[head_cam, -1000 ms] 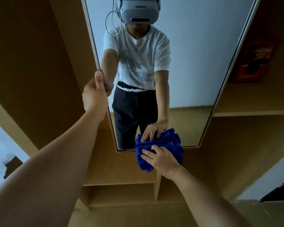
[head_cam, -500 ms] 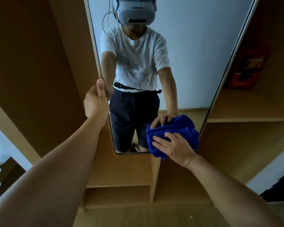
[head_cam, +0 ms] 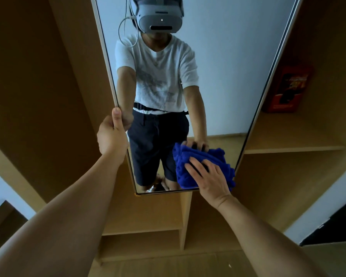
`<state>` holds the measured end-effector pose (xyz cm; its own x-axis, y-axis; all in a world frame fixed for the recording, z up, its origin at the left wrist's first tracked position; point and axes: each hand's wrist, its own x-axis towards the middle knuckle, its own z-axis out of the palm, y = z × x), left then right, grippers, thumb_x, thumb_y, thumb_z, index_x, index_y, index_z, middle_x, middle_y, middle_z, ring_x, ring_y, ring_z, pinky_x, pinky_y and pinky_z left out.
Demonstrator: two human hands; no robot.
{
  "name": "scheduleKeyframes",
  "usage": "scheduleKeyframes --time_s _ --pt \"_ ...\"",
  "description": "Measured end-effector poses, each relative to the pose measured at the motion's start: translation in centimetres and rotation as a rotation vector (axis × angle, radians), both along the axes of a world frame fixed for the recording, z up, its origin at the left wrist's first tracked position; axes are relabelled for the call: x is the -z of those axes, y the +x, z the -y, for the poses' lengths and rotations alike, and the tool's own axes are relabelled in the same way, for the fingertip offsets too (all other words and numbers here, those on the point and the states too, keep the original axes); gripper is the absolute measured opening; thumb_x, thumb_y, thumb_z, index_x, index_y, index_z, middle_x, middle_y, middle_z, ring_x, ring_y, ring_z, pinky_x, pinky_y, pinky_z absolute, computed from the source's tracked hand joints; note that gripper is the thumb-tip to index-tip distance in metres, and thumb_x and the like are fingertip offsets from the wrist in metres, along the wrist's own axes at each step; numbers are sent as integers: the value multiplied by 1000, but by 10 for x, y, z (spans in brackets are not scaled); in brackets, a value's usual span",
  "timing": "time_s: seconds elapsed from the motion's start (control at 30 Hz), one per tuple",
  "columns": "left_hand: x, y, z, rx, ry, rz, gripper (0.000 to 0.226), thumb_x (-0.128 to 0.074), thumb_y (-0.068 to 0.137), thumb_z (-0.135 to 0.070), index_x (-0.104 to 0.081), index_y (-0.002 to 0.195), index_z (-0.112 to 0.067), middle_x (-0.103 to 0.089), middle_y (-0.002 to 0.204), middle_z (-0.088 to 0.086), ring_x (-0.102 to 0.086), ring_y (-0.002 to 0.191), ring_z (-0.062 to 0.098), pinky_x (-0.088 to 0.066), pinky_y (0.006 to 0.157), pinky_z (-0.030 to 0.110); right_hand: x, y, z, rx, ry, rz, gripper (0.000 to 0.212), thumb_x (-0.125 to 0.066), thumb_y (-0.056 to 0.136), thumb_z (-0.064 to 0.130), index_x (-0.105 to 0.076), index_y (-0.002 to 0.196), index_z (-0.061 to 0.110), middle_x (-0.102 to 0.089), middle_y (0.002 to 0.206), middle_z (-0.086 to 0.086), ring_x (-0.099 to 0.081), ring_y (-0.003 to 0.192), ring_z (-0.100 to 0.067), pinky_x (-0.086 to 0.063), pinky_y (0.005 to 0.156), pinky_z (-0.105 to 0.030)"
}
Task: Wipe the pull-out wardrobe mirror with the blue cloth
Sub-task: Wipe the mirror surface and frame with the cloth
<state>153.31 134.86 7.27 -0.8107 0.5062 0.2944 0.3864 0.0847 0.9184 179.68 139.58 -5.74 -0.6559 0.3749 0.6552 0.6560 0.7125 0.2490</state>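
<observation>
The right hand (head_cam: 209, 179) lies flat, fingers spread and nearly straight, pressing a bunched, deep-blue fluffy cloth (head_cam: 190, 166) against the glass. The cloth sits in the lower right corner of the tall, narrow, pale-framed pull-out mirror (head_cam: 228, 66), its right side reaching the frame and its lower part just above the bottom edge. A second ago the cloth hung over the bottom edge nearer the middle of the mirror; since then it has travelled right and up the glass.

The left hand (head_cam: 111, 134) grips the mirror's left edge, thumb laid straight up along the frame and fingers wrapped behind it, in the same hold as before.

The mirror reflects the person in a white T-shirt, dark shorts and a grey headset, with both arms reaching toward the glass.

Around the mirror stands a light brown wooden wardrobe (head_cam: 38, 86) with open compartments. On a shelf to the right, far beside the frame, stands a red box (head_cam: 286, 89) whose printing is too dim to read. Lower shelves (head_cam: 144, 229) and a vertical divider show beneath the mirror.
</observation>
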Motion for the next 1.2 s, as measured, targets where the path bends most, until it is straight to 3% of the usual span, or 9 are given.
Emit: scheduleKeyframes --time_s 0.1,0.27,0.4,0.57,0.67,0.87,1.2 --pt "-1 0 0 -6 -10 3 51 -21 87 -71 -53 94 -33 -54 73 -16 -52 67 3 -37 51 25 0 16 1 18 -68 -13 73 -75 63 3 -42 127 17 -50 132 -5 -52 97 -29 -53 72 -40" --pt "0 3 2 -10 -4 30 47 -22 87 -71 -51 92 -34 -50 72 -18 -48 66 1 -33 52 23 -53 21 -14 92 -58 -209 73 -80 62 9 -42 124 17 -42 131 -6 -56 99 -35 -53 72 -43" --pt "1 5 1 -35 47 75 56 -24 89 -68 -58 111 -30 -49 76 -20 -47 68 1 -30 54 19 -84 27 -25 181 -2 -391 74 -77 63 13 -40 127 14 -49 132 -10 -54 102 -34 -51 82 -46" --pt "0 9 2 -36 74 121 47 -26 88 -69 -55 101 -34 -49 73 -23 -46 67 -4 -30 55 19 -79 25 -26 354 -129 -734 89 -79 56 7 -35 133 15 -46 139 -9 -49 111 -34 -49 85 -44" --pt "0 10 3 -47 69 115 50 -26 88 -70 -57 102 -33 -53 79 -18 -50 70 3 -32 56 20 -58 23 -21 456 -226 -866 89 -82 58 2 -36 134 10 -45 140 -14 -48 114 -38 -51 84 -48" --pt "0 12 0 -64 57 107 55 -25 88 -70 -59 107 -31 -59 94 -9 -55 86 15 -38 69 31 -16 21 -10 564 -369 -850 85 -81 61 4 -40 135 6 -42 144 -12 -49 115 -39 -55 73 -47" --pt "-1 11 -1 -94 40 74 43 -25 87 -70 -51 86 -36 -55 78 -13 -54 74 12 -35 57 25 43 4 13 844 -808 -862 69 -72 75 7 -36 133 8 -45 138 -10 -52 110 -33 -53 67 -43"
